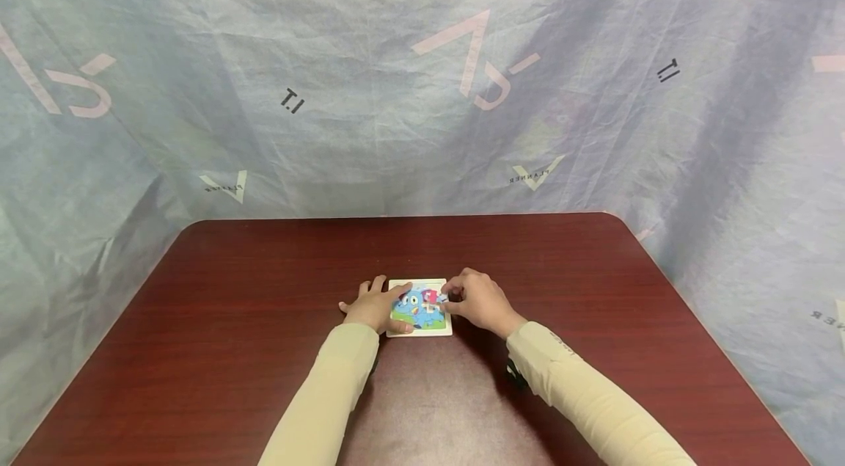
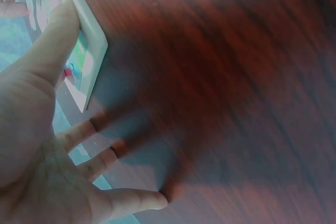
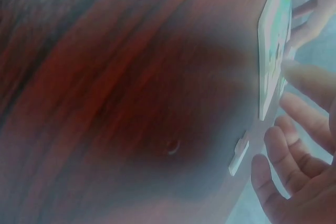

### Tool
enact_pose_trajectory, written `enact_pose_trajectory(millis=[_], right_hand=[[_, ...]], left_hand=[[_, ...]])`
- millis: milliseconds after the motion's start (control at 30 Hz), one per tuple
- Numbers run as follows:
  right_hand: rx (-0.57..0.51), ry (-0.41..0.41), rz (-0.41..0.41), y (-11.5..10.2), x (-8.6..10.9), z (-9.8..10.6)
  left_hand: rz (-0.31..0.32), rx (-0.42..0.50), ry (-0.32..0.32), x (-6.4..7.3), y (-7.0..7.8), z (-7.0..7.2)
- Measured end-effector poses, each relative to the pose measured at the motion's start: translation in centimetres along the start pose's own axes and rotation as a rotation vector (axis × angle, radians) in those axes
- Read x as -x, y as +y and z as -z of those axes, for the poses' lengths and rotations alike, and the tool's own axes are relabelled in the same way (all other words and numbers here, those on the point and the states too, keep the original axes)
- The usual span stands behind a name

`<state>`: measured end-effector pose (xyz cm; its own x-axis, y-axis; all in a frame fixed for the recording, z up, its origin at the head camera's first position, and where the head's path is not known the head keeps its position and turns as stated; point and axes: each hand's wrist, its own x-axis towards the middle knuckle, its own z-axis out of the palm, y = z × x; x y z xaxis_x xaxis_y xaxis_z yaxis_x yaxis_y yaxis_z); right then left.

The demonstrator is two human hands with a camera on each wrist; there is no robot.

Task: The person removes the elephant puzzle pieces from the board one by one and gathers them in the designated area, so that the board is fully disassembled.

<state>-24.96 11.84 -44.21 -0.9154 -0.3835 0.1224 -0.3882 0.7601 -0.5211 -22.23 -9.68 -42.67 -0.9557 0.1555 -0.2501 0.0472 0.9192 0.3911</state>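
I am looking at a red-brown table (image 1: 264, 290) with round back corners. Behind it and at both sides, gray-blue cloth (image 1: 370, 136) is hanging in wrinkles. Pink marks (image 1: 451, 33) and black letters (image 1: 293, 100) are showing on it. Light (image 1: 432, 400) is shining on the table near me.

The square white-framed picture puzzle (image 1: 417, 318) sits on my dark-red wood-grain table (image 1: 264, 290), roughly midway between the left and right edges. My left hand (image 1: 371, 308) is at its left side, right hand (image 1: 485, 302) opposite, small flat pale piece (image 3: 240, 157) just off its right edge.
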Motion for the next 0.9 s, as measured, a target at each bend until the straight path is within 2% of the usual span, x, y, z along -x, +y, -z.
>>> enact_pose_trajectory(millis=[267, 533, 900], right_hand=[[-0.022, -0.016, 0.03, 0.2, 0.1, 0.4], [-0.02, -0.026, 0.015, 0.6, 0.2, 1.0], [-0.009, -0.031, 0.017, 1.6, 0.2, 1.8]], left_hand=[[0.004, -0.007, -0.001, 0.0, 0.1, 0.0], [0.012, -0.013, 0.002, 0.3, 0.4, 0.4], [0.005, -0.005, 0.011, 0.3, 0.3, 0.2]])
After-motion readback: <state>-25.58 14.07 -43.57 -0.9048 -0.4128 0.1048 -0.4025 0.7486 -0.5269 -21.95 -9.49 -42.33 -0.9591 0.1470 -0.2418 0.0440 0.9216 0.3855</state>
